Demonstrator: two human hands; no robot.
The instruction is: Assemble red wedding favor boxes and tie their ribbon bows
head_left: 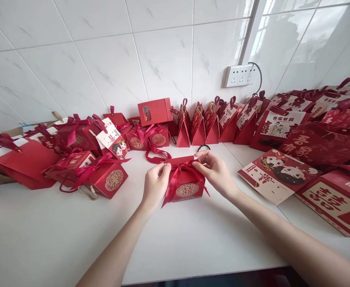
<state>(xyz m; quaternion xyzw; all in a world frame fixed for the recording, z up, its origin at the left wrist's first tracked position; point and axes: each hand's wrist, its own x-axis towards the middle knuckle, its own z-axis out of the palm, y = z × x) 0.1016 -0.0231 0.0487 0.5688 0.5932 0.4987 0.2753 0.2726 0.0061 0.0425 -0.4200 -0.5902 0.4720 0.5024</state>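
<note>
A small red gift box (194,195) with a round gold emblem stands on the white table in front of me. A dark red ribbon (179,179) is tied in a bow across its top, its tails hanging down the front. At the box's upper left, the thumb and fingers of my left hand (155,183) are pinched on the ribbon. My right hand (216,171) has its thumb and forefinger closed on the bow's right side, with the other fingers curled behind. The exact grip of both fingertips is partly hidden. Behind my left hand lies a red cord handle (157,155).
Ribboned red boxes (109,179) crowd the left. Triangular red bags (212,127) line the tiled wall. To the right lie a printed flat bag (278,175) and a large red box (336,203). A socket strip (242,75) is on the wall; a black ring (204,147) lies behind my right hand.
</note>
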